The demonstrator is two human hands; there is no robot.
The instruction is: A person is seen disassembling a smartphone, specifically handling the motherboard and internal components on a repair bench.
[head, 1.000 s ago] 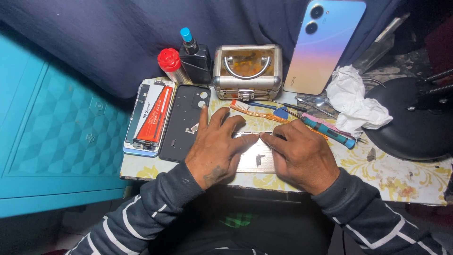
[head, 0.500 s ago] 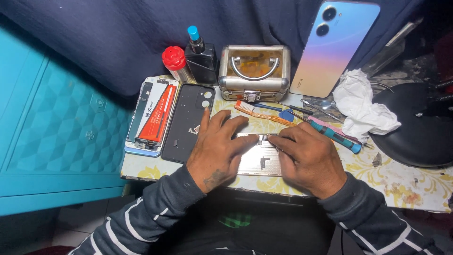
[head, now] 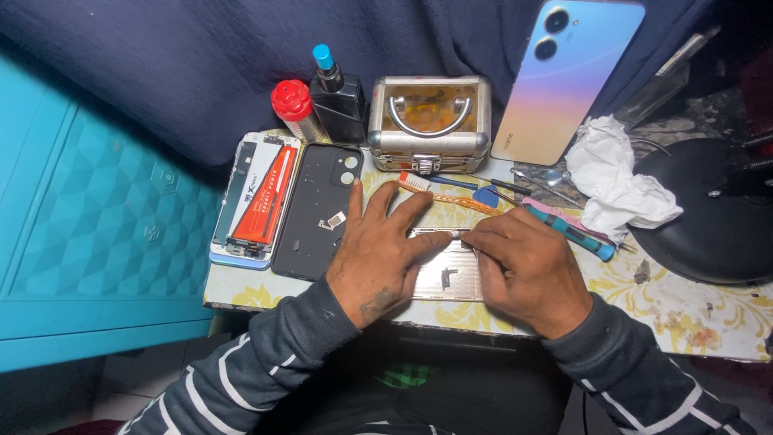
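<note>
near the surface's front edge, the left hand [head: 378, 254] and right hand [head: 527, 270] press flat, fingers spread and clenched on nothing, on a pale metal plate [head: 447, 274]. a slip could push it off that edge, or sweep the far toothbrush [head: 439, 193] and screwdriver [head: 576, 234] aside.

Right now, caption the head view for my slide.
Both hands, left and right, press on a flat silvery plate beside a black phone back cover.
</note>
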